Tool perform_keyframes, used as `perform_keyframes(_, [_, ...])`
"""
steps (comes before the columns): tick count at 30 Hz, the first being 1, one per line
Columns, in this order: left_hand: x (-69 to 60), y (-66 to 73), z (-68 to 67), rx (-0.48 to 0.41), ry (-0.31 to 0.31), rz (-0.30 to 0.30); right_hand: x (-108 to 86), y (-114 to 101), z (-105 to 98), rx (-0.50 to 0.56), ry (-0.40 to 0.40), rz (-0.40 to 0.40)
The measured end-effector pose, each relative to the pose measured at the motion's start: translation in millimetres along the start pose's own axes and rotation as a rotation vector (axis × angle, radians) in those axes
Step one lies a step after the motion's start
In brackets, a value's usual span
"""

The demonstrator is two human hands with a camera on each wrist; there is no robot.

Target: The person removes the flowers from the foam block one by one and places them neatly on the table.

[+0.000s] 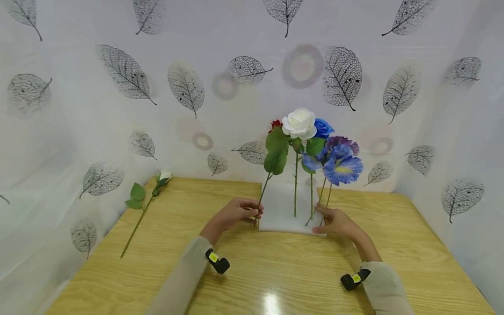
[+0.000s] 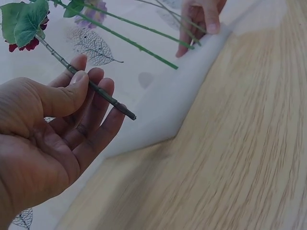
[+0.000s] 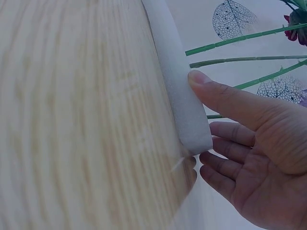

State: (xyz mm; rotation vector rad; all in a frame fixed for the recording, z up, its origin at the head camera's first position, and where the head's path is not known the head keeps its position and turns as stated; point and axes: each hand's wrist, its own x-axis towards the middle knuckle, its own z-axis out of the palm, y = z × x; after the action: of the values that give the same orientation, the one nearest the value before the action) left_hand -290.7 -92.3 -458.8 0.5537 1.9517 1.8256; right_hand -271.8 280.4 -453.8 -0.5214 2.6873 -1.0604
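Left fingers (image 2: 98, 116) pinch red flower (image 1: 276, 124), bloom up, stem (image 1: 265, 191) leaning right; right fingers (image 3: 232, 149) hold foam block (image 1: 278, 202)

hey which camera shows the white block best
The head view: the white block appears nearly whole there, from above. The left wrist view shows mainly its front edge, tilted; the right wrist view crops it.

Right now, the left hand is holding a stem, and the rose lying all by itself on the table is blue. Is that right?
Not quite: the rose lying by itself on the table is white, not blue; the head view shows it. The left hand is holding a stem.
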Motion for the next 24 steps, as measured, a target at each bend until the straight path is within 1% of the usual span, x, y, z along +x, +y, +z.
perform_keyframes(5, [-10.0, 3.6, -10.7, 0.036, 0.020, 0.004, 1.1, 1.3, 0.1, 0.012, -0.008, 0.003])
perform_keyframes(12, [-30.2, 6.6, -25.4, 0.069, 0.045, 0.015, 0.4, 1.6, 2.5, 0.025, -0.014, -0.003])
perform_keyframes(18, [-48.9, 9.6, -41.1, 0.114, 0.094, -0.021, -0.3, 1.0, 2.5, 0.025, -0.019, -0.004])
perform_keyframes(24, [-64.8, 15.2, -60.6, 0.153, 0.101, -0.049, 0.2, 0.3, 0.0, 0.018, -0.016, 0.005])
